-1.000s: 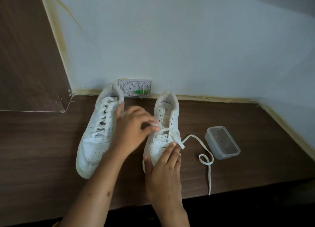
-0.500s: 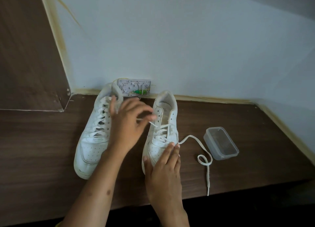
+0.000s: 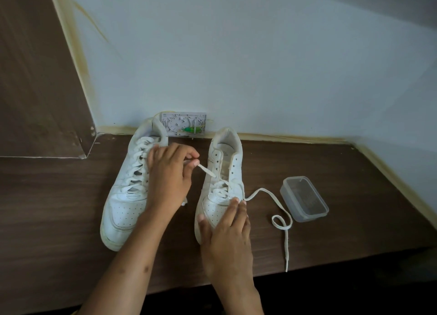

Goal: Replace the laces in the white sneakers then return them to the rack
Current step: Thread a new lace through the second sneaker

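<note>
While the pair sits toes toward the viewer on the brown wooden shelf (image 3: 47, 208):
Left sneaker (image 3: 125, 196): fully laced, heel by the wall
Left hand (image 3: 168, 179): fingertips pinching one lace (image 3: 272, 196) end — drawn taut from an eyelet
Right sneaker (image 3: 224, 172): half laced
Right hand (image 3: 227, 234): fingers straight, pressing its toe
Lace's other end: looped on the shelf
Plastic container (image 3: 305, 198): lidless — farthest right

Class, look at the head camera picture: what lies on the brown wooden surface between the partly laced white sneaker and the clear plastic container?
In the head view, only the loose white lace end lies there.
</note>
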Available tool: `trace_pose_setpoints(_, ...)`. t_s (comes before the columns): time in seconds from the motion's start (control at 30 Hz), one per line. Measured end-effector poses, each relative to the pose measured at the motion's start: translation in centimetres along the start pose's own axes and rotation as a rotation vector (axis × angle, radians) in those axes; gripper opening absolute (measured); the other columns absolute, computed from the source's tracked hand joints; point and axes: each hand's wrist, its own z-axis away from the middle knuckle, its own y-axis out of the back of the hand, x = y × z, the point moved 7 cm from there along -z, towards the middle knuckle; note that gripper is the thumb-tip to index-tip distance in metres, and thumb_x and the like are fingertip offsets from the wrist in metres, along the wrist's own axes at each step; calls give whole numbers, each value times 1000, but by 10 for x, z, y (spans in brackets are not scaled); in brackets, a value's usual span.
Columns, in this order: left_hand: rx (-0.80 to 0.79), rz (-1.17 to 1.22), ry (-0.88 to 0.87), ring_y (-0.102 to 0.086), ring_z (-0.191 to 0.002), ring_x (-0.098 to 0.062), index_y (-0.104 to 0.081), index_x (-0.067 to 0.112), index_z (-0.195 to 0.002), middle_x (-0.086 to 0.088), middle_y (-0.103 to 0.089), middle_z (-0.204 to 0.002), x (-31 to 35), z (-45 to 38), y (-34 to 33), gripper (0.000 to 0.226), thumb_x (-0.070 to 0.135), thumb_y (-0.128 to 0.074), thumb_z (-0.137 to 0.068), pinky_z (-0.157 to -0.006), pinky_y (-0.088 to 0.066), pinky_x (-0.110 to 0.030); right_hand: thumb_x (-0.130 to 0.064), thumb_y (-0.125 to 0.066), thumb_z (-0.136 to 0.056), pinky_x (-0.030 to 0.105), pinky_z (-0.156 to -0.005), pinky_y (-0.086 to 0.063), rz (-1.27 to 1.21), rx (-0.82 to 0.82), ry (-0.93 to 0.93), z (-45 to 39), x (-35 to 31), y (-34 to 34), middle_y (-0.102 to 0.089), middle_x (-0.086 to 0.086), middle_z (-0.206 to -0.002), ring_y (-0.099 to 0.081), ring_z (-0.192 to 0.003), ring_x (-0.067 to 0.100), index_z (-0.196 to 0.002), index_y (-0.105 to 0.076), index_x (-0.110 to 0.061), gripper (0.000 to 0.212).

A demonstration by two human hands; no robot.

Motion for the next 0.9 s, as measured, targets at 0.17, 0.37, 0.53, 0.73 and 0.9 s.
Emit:
trace_pose_setpoints(0.17,-37,81,9,-56,-94,-19,-64,22,-105,9,-60,-94,-5,-2,1,19,19,-68,-87,-95,-35,-37,-36,-40,-101,43,-94,-42,-122,187,-105,-16,38,40,-52,9,-121,-51,-108,30,-116,-51,-14,29)
trace_pose_setpoints(0.37,-15,111,-43,-58,-90,-20,-66,20,-100,9,-62,-92,-3,-3,3,20,7,-69,-84,-88,-41,-39,-22,-63,-93,44,-96,-42,36,-2,-455,-13,119,60,-38,19,-136,-50,-118,43,-132,-41,-3,49)
trace_pose_setpoints(0.53,3,187,-29,-58,-91,-17,-67,21,-98,11,-63,-92,0,-2,7,21,5,-68,-85,-89,-44,-42,-17,-56,-95,33,-85,-47,31,-143,-439,-17,129,49,-58,14,-119,-60,-105,28,-111,-55,-5,20)
trace_pose_setpoints(0.73,-219,583,-37,-62,-95,-12,-71,26,-96,14,-67,-92,27,2,1,11,32,-69,-87,-89,-47,-31,-5,-54,-98,22,-58,-52,-905,99,-67,-29,80,66,-68,14,-76,-63,-61,13,-93,-54,0,7)
trace_pose_setpoints(0.9,-364,538,-203,-58,-93,-1,-76,33,-92,23,-70,-91,59,14,-19,27,55,-69,-78,-89,-36,-18,3,-67,-85,22,-69,-55,-1233,215,129,-28,50,79,-72,17,-88,-69,-73,18,-101,-56,5,19)
